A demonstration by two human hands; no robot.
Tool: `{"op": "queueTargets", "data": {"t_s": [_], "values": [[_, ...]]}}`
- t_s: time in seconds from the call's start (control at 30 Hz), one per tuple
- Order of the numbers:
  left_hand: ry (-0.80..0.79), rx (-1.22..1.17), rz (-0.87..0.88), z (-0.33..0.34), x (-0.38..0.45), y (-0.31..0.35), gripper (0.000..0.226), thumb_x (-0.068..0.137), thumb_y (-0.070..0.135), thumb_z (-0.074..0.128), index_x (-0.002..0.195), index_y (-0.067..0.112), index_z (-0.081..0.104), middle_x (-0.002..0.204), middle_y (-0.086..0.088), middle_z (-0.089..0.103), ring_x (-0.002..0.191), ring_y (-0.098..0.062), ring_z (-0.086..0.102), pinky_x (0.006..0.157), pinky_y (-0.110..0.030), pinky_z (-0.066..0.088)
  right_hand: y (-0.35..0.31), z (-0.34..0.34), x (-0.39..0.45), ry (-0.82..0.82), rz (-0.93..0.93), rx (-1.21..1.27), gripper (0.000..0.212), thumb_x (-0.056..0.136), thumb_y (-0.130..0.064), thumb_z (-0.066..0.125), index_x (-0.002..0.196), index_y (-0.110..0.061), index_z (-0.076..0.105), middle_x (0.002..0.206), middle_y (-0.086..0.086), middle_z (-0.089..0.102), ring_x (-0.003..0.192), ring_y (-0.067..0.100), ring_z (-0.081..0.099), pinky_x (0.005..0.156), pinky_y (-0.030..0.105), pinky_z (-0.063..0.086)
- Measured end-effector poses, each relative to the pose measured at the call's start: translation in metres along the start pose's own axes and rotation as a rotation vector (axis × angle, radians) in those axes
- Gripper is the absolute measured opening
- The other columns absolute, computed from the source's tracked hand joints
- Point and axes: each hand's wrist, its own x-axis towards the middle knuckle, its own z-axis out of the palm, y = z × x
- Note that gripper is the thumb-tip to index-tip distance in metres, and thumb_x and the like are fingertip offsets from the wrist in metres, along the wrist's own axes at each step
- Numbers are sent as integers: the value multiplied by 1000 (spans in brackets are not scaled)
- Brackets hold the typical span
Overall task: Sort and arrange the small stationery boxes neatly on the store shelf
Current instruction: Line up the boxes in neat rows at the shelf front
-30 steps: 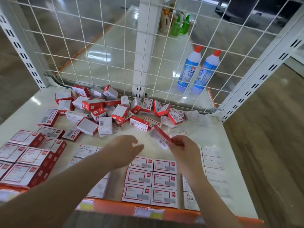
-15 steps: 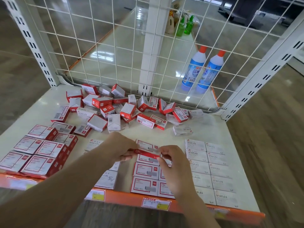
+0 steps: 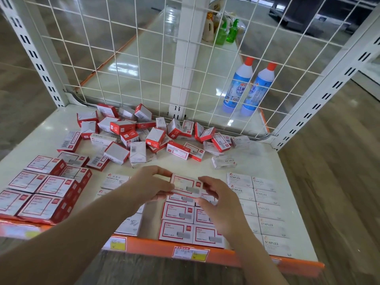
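Note:
Both hands hold one small red-and-white staple box [image 3: 186, 185] label up, just above the far end of the neat red-and-white rows [image 3: 178, 213] at the shelf's front middle. My left hand [image 3: 148, 185] pinches its left end and my right hand [image 3: 218, 199] pinches its right end. A loose heap of small boxes [image 3: 144, 134] lies at the back of the white shelf [image 3: 265, 159]. White staples boxes [image 3: 265, 208] stand in rows on the right, paperclip boxes [image 3: 116, 181] left of middle, and larger red boxes [image 3: 41, 194] at the front left.
A white wire grid [image 3: 127, 58] closes the shelf's back, with slotted uprights at both corners. Two blue bottles [image 3: 246, 87] stand behind the grid on the right. An orange price strip [image 3: 156, 248] runs along the front edge. One white staples box [image 3: 224, 162] lies alone behind the right rows.
My right hand brought the box from the heap toward the front rows, my left hand took its other end, and it now lies flat, label up, between both hands.

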Motion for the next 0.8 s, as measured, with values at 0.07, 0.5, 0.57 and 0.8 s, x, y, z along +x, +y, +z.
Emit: {"op": "queueTargets", "data": {"t_s": [0.07,0.5,0.57,0.8], "values": [[2,74,35,1,2,-2,17,83,-4,62,91,9,55,88,-9,69,76,-20,66,57,-21,54,-2,-3,0,33,-9,-9,40,88,-20,61,122,-36,46,110,-27,42,104,-5,46,92,9,36],[-1,308,97,14,8,-15,18,83,5,64,86,19,52,89,-1,69,83,-20,65,66,-25,50,2,-11,-2,24,-16,-93,41,91,-21,56,129,-33,42,133,-14,47,119,3,45,101,19,37],[-4,316,102,14,9,-17,18,84,6,63,87,20,51,89,-1,68,82,-19,65,66,-25,50,4,-10,-1,27,-11,-84,41,91,-21,57,127,-33,42,131,-15,48,117,3,46,101,19,37],[22,585,201,16,15,-29,28,85,14,63,108,23,51,104,4,57,94,-12,56,75,-21,49,18,-7,12,94,36,-28,40,88,-19,61,124,-29,47,123,-13,53,102,-2,45,93,14,38]]}}
